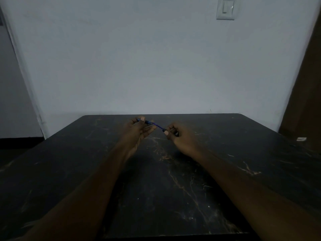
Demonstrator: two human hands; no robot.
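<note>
Both my arms reach out over a black marble table (173, 180). A thin blue pen-like object (157, 126) spans the gap between my hands, held above the table's far half. My left hand (139, 130) pinches its left end between thumb and forefinger, palm turned up, the other fingers loosely extended. My right hand (181, 136) pinches the dark right end with thumb and curled fingers. The dim light hides finer detail of the object.
A white wall rises right behind the table, with a light switch (225, 8) at the upper right. A small pale item (301, 139) lies at the table's right edge beside a brown door (307, 84). A wall corner stands at the left.
</note>
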